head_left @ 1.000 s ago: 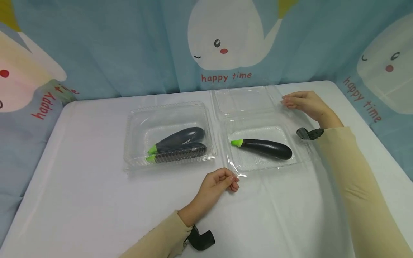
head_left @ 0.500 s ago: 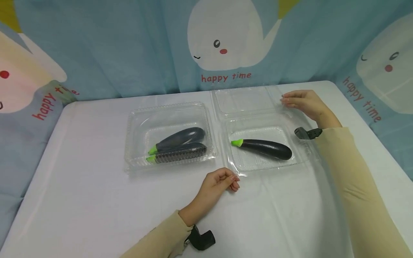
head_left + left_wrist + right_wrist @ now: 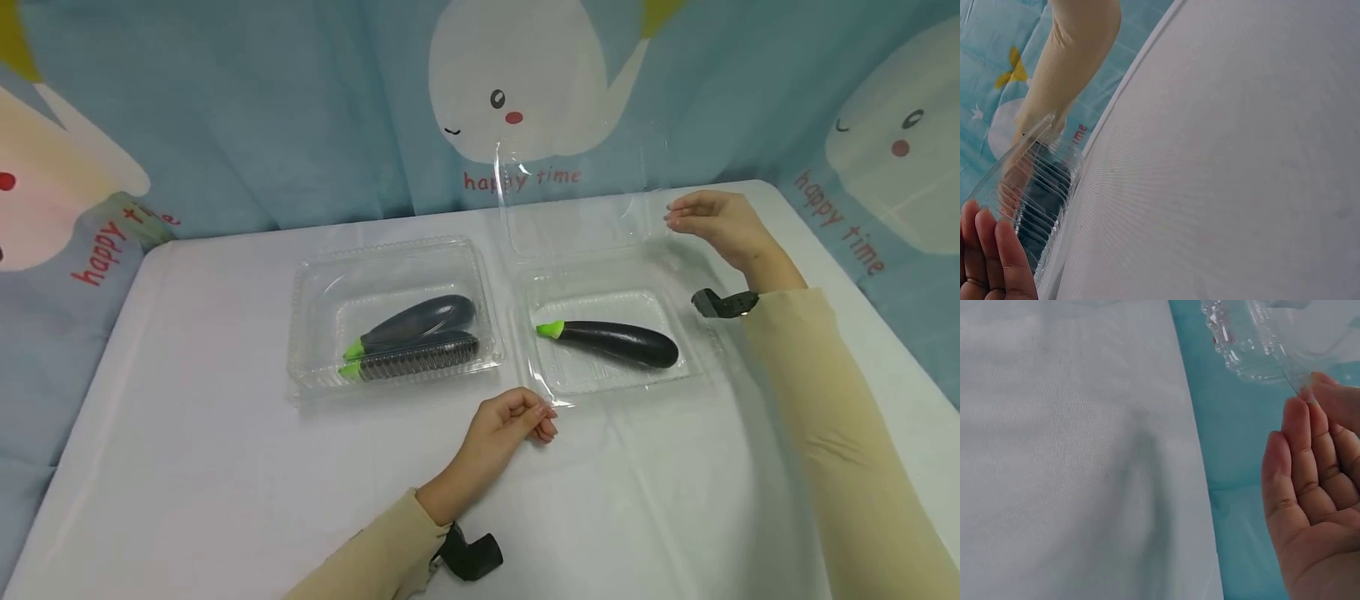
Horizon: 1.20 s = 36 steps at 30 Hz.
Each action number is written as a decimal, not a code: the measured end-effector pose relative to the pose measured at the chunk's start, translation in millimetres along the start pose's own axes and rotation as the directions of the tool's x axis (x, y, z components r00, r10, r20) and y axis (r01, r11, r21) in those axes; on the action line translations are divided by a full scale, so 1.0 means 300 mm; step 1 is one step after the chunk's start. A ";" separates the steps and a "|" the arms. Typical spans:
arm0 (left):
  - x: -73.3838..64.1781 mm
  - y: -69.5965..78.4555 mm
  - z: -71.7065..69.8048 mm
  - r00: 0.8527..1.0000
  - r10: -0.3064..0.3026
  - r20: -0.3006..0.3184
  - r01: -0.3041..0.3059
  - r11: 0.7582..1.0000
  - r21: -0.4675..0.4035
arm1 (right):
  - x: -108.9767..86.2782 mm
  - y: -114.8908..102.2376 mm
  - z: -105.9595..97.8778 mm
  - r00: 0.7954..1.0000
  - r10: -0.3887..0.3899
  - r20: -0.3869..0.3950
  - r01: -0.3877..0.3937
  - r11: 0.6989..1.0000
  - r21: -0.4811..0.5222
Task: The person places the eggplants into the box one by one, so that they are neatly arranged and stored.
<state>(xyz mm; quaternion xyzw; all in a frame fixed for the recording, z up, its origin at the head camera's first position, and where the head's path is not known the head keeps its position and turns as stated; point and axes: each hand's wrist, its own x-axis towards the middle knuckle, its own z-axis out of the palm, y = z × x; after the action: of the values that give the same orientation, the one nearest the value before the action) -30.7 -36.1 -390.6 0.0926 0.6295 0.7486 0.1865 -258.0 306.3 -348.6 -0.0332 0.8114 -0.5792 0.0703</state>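
Note:
A single dark eggplant (image 3: 618,343) with a bright green stem end lies in the base of an open clear plastic clamshell container (image 3: 592,390). My left hand (image 3: 495,437) pinches that base at its near left corner. In the left wrist view its fingers (image 3: 1010,256) lie against the ribbed plastic wall. At the far right, my right hand (image 3: 727,229) holds the edge of the raised transparent lid (image 3: 577,225). The right wrist view shows the lid's edge (image 3: 1288,372) between thumb and fingertips.
Left of the open container stands a closed clear container (image 3: 390,275) with two eggplants (image 3: 420,321) inside. A white cloth covers the table (image 3: 187,467). Behind it hangs a blue printed curtain (image 3: 300,108), close to the lid.
My right hand has moved slightly up and right, and the lid has tilted up from lying nearly flat. The left hand and the eggplants have stayed put.

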 end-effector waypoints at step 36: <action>0.018 -0.016 -0.028 0.996 -0.084 0.011 0.084 0.990 -0.115 | -0.061 0.051 0.011 0.916 -0.397 0.048 0.288 0.737 0.612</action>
<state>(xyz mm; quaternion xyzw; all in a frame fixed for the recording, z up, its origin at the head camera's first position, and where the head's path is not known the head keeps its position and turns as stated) -37.8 -41.0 -397.4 0.0573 0.5880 0.7749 0.2247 -238.9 310.8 -362.7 -0.2096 0.5597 -0.8007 0.0400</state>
